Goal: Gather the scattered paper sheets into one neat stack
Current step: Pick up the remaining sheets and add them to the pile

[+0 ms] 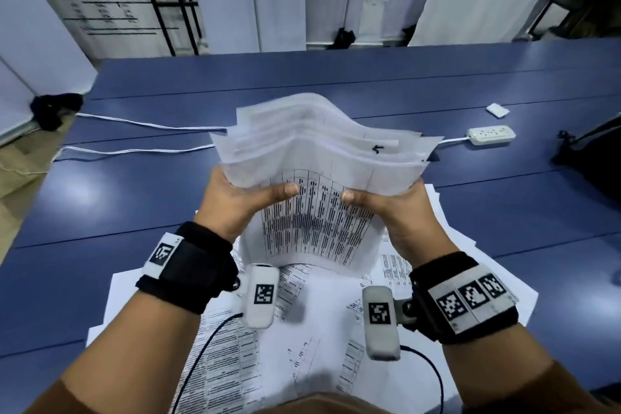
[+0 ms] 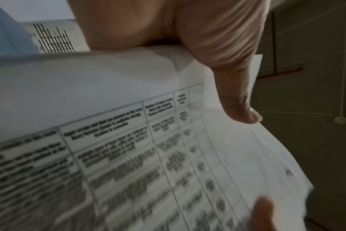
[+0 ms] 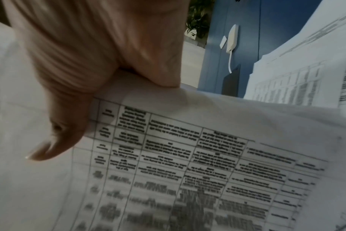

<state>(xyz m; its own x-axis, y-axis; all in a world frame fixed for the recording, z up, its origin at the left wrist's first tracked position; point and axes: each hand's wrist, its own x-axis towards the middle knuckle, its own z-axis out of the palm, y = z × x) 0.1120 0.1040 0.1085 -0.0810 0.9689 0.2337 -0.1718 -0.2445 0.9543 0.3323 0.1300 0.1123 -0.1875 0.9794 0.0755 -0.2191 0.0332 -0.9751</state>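
I hold a bundle of printed paper sheets [image 1: 316,158] above the blue table [image 1: 134,198], its far ends fanned out and uneven. My left hand [image 1: 235,202] grips the bundle's left side with the thumb pressed on the top printed sheet [image 2: 128,156]. My right hand [image 1: 396,208] grips the right side the same way, thumb on the printed table [image 3: 188,164]. The fingers of both hands are hidden under the sheets. More loose sheets [image 1: 302,329] lie spread on the table below my wrists, overlapping at different angles.
A white power strip [image 1: 492,134] with its cable lies at the right rear of the table, a small white pad [image 1: 497,110] beyond it. White cords [image 1: 141,138] cross the left side. A dark bag [image 1: 591,158] sits at the right edge.
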